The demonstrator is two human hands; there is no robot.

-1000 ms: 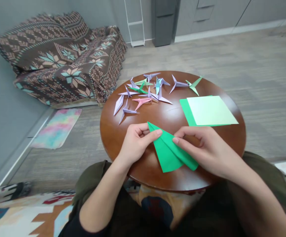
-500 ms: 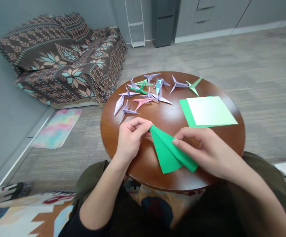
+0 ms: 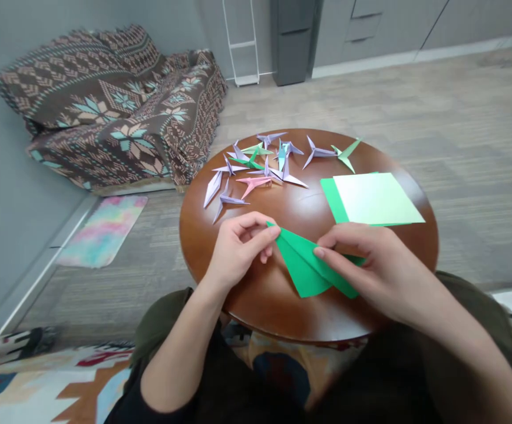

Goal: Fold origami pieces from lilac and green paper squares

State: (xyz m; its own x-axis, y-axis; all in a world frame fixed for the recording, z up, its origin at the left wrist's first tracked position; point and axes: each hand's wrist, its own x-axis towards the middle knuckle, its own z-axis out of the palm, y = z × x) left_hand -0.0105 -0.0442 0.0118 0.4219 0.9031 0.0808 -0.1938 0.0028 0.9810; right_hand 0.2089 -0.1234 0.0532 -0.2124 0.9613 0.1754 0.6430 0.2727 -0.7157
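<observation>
A partly folded sheet of green origami paper (image 3: 305, 272) is held between my two hands above the near part of the round table. My left hand (image 3: 240, 244) pinches its pointed upper-left corner between thumb and fingers. On the paper's upper right edge, my right hand (image 3: 375, 265) grips with thumb and forefinger, covering part of the sheet. A fold line runs down from the pinched point, and the lower flaps spread apart. Behind the left hand lie several folded paper pieces, among them a pink one (image 3: 254, 184) and a lilac one (image 3: 228, 201).
The brown round table (image 3: 202, 247) also bears a stack of pale and green square sheets (image 3: 377, 197) beyond my right hand. A light green folded piece (image 3: 346, 155) lies at the far right. A patterned sofa (image 3: 123, 118) and a pastel mat (image 3: 105, 229) are to the left.
The green paper has shifted slightly right and its lower edge has risen. My left fingers now sit a little below the tip, and my right hand has moved slightly right.
</observation>
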